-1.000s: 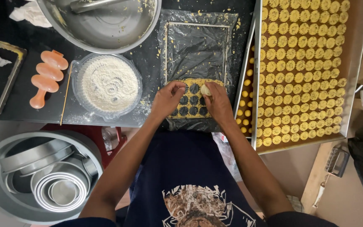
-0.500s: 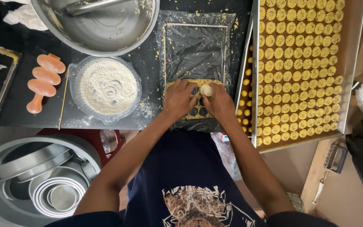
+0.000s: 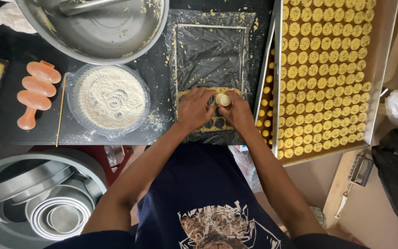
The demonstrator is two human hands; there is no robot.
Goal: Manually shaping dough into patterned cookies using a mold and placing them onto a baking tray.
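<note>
Covering most of the dough sheet [image 3: 215,123], both hands [image 3: 217,109] hide it.

I see a flour tub [image 3: 111,97] just below the big steel bowl [image 3: 93,27], a peach mould [image 3: 35,92] left of it, nested tins [image 3: 47,207] well below.

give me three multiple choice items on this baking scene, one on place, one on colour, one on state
1. Where is the flour bowl?
A. left of the person's hands
B. on the cookie tray
C. inside the metal bowl

2. What colour is the roller?
A. blue
B. orange
C. green

3. What is in the right hand?
A. nothing
B. a knife
C. a small round cutter

Answers: 1 A, it sits left of the left hand. 2 B, its lobes are orange. 3 C, the fingers grip the cutter above the dough sheet.
</note>
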